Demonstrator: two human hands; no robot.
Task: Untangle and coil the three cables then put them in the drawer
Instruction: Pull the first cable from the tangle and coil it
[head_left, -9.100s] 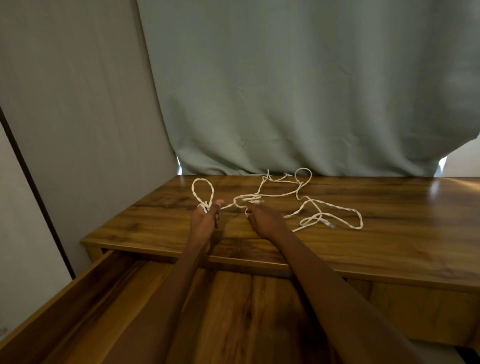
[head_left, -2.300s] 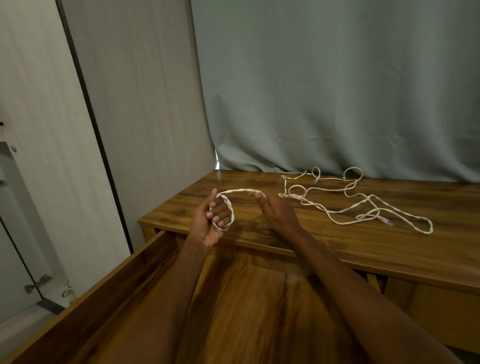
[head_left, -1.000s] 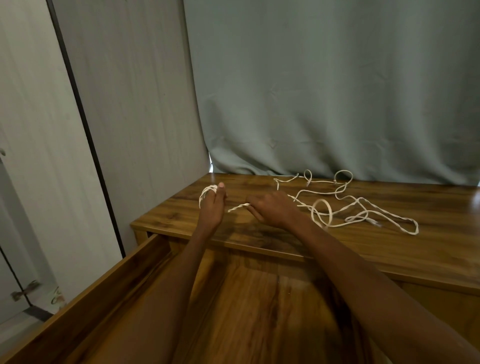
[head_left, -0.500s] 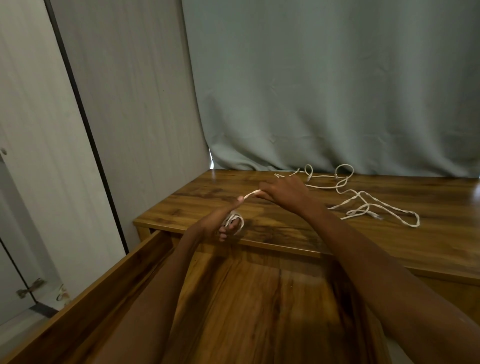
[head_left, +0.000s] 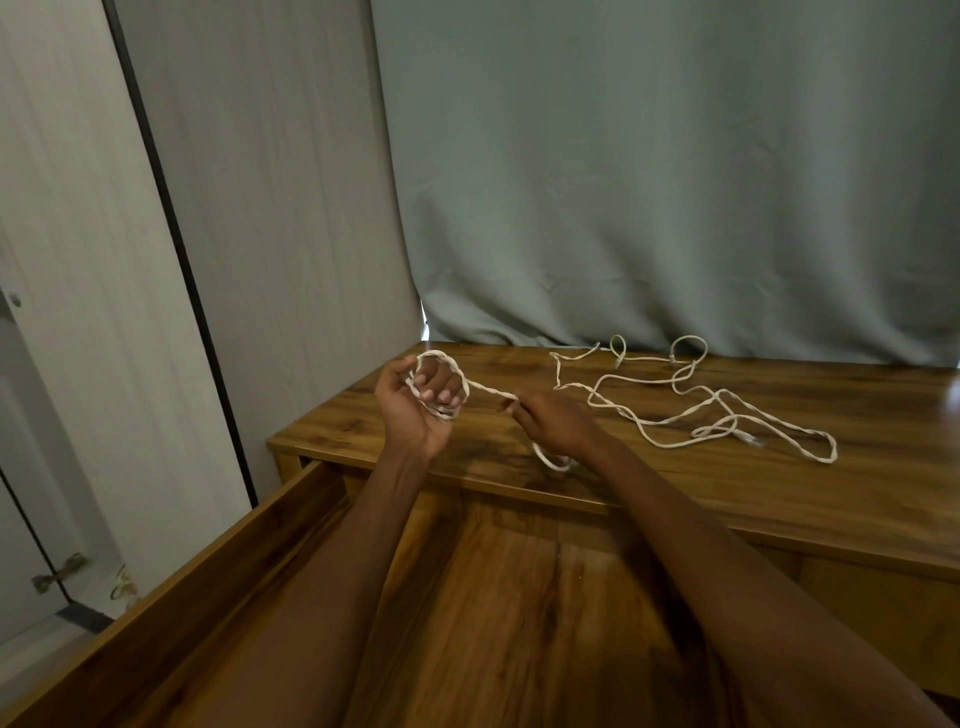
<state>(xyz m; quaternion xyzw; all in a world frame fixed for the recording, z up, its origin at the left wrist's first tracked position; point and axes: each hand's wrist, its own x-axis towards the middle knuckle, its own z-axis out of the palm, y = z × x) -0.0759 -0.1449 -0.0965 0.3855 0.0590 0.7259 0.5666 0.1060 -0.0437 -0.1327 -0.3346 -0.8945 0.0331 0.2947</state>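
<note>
Wooden desk (head_left: 675, 488), left hand (head_left: 415, 410) gripping coiled cable (head_left: 439, 384), right hand (head_left: 556, 421) pinching it

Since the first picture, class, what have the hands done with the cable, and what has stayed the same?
The left hand has lifted off the desk and turned palm-up; loops of cable are now wound round its fingers. The right hand pinches the strand, as before, feeding it across. The loose tangle is still spread on the desk, though less of it lies near the hands. The drawer stays open, with no cable seen in it.
</note>
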